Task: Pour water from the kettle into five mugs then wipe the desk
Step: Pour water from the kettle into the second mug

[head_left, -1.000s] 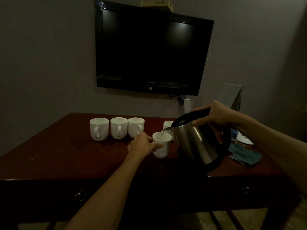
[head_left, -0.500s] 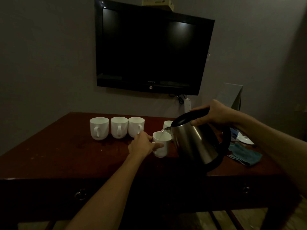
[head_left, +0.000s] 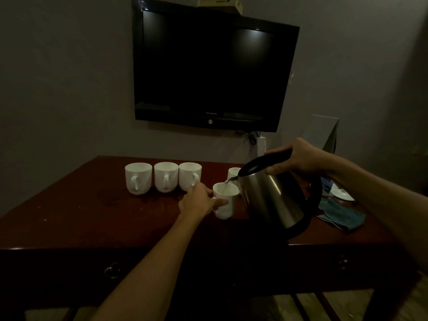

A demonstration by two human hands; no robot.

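Observation:
My right hand [head_left: 298, 158] grips the black handle of a steel kettle [head_left: 271, 195], tilted left with its spout over a white mug [head_left: 225, 205]. A thin stream of water runs from the spout into that mug. My left hand [head_left: 199, 201] holds the mug by its handle on the dark red desk [head_left: 81, 218]. Three white mugs [head_left: 163, 179] stand in a row at the back left, handles facing me. A fifth mug [head_left: 232, 173] stands behind the kettle's spout, partly hidden. A teal cloth [head_left: 342, 216] lies folded at the right.
A black TV [head_left: 213, 66] hangs on the wall above the desk, with a white power strip [head_left: 261, 147] below it. A white saucer [head_left: 342, 194] sits at the far right behind the cloth. The desk's front has drawer pulls [head_left: 112, 269].
The kettle and both hands have held nearly the same pose while water keeps running into the held mug. The view has shifted only slightly.

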